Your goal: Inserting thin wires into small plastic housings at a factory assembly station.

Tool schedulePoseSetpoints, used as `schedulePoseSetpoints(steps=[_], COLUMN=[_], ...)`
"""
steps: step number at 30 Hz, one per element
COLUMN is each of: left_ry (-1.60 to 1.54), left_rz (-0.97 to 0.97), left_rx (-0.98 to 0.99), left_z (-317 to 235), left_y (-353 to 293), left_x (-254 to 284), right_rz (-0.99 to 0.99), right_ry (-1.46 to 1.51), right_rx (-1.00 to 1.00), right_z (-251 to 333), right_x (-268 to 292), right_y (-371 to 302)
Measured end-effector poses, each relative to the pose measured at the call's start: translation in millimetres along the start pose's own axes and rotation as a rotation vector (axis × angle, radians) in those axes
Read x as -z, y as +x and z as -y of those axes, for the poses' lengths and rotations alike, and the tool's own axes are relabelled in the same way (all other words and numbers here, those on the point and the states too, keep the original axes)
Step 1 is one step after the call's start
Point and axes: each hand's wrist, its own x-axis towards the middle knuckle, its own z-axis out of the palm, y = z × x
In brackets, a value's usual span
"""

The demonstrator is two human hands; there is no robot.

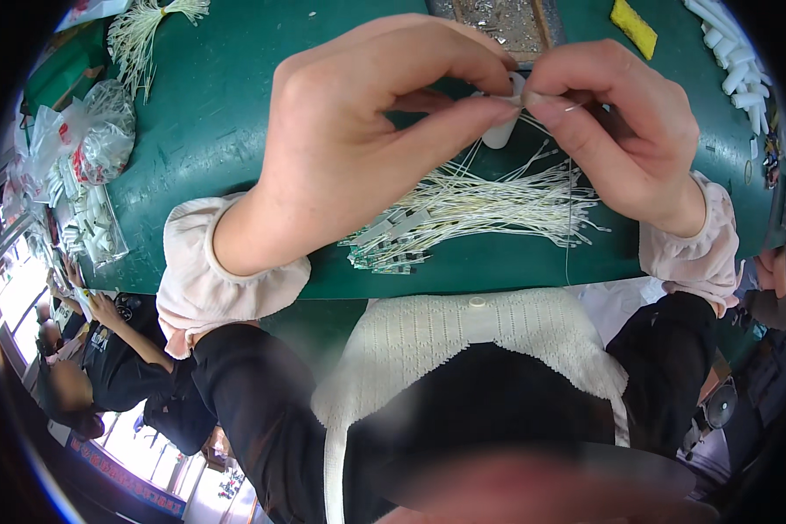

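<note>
Both hands meet over the far middle of the green table, fingertips almost touching. My left hand (349, 131) is closed in a pinch, and what lies between its fingertips is too small to make out. My right hand (629, 131) pinches a thin wire (569, 218); a shiny bit shows at the fingers and a fine strand hangs down past the table edge. A white plastic cylinder (499, 135) shows just behind the fingertips, partly covered; I cannot tell whether it is held. Below the hands lies a bundle of thin white wires (498, 205) with small green circuit boards (393, 259).
A metal tray (498, 17) of small parts sits at the far edge, near a yellow sponge (634, 28). White tubes (734, 65) are piled right. Another wire bundle (153, 39) and bagged parts (92, 144) lie left. A person (122, 349) works at lower left.
</note>
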Motion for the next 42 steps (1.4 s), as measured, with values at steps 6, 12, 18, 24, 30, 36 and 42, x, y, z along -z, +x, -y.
schedulePoseSetpoints(steps=[6,12,18,24,30,36,42], left_ry=[-0.065,-0.313,-0.300,-0.596,-0.440,-0.315,-0.326], left_rz=[-0.033,-0.004,-0.047,-0.029,0.050,-0.007,0.051], left_rx=[0.055,0.227,0.217,0.168,0.432,0.497,0.559], left_z=[0,-3,-12,0,-3,-10,-16], left_y=[-1,0,1,-6,-5,-1,1], left_x=[-4,-1,5,19,24,18,20], right_rz=[-0.167,0.126,0.056,-0.089,-0.047,-0.108,-0.109], right_ry=[0.285,0.034,-0.022,-0.029,-0.274,-0.300,-0.378], right_rx=[-0.294,-0.340,-0.178,0.056,0.264,0.335,0.476], right_z=[9,16,17,11,3,-4,-10], right_x=[-14,3,-5,-10,-12,-17,-15], right_y=[1,10,9,3,7,6,4])
